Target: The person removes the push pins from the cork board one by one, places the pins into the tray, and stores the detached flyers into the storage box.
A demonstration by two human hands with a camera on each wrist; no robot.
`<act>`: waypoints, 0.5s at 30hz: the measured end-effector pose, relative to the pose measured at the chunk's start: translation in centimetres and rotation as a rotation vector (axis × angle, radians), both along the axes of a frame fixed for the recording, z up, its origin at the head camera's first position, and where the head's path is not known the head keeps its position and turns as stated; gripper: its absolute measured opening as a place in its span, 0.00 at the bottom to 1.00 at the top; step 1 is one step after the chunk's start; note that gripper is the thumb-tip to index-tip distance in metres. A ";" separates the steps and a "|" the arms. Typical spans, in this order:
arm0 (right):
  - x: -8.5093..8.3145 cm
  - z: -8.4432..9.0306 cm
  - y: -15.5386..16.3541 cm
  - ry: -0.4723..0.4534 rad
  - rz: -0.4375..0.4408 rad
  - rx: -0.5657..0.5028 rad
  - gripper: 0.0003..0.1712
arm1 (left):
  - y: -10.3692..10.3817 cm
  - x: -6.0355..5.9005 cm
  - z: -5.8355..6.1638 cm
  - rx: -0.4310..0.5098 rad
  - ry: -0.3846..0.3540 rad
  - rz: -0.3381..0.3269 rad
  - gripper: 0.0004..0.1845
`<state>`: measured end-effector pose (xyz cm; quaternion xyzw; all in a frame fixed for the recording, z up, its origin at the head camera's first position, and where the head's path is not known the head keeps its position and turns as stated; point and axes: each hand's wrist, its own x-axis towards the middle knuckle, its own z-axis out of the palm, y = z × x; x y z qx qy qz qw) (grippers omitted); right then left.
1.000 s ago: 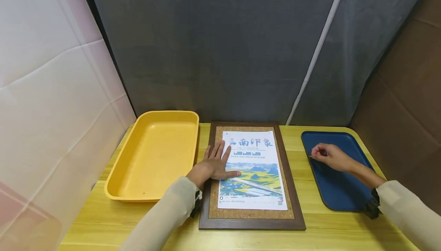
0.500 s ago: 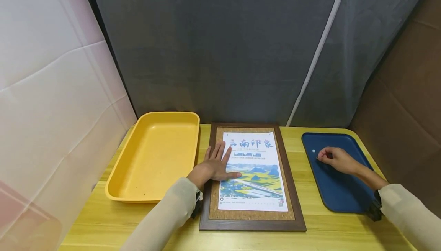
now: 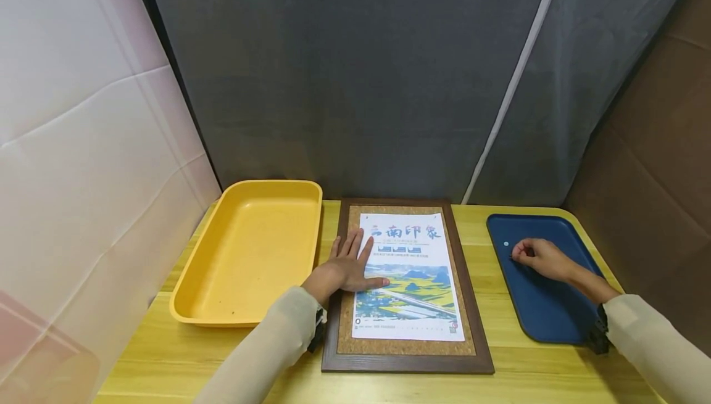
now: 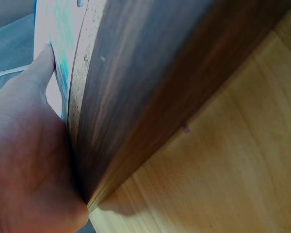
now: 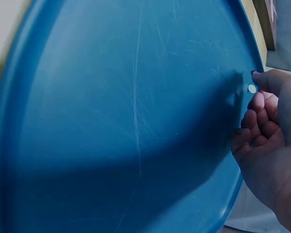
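Observation:
My left hand [image 3: 347, 268] lies spread on the left side of a printed landscape poster [image 3: 408, 299]. Beneath the poster is a cork board [image 3: 408, 347] in a dark wooden frame [image 4: 136, 73]; in the left wrist view, the palm's edge meets that frame. On the right, my right hand [image 3: 541, 258] is low over a blue tray [image 3: 555, 324], fingers curled and thumb and index tips close together. A tiny dark object [image 5: 254, 73] shows at the thumb tip; its kind is unclear. Just beyond the fingertips, a small white disc [image 3: 506, 243] lies on the tray.
A yellow tray [image 3: 250, 250] stands left of the board, with a few dark specks inside. All of it rests on a wooden table [image 3: 222, 354]. A grey curtain [image 3: 333, 83] hangs behind, and fabric panels flank both sides.
My right hand has drawn back a little to the right and down over the blue tray, uncovering the white disc. My left hand stays still on the poster.

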<state>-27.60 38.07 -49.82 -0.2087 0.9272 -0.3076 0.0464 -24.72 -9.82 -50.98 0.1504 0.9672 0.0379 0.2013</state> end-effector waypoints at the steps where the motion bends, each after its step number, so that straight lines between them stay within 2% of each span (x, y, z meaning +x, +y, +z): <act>1: 0.0 0.0 0.0 0.005 -0.001 0.002 0.04 | 0.0 0.0 0.0 0.001 -0.001 0.000 0.65; 15: -0.1 -0.2 0.1 0.009 -0.014 0.026 0.05 | 0.0 -0.2 0.0 -0.022 -0.008 -0.008 0.64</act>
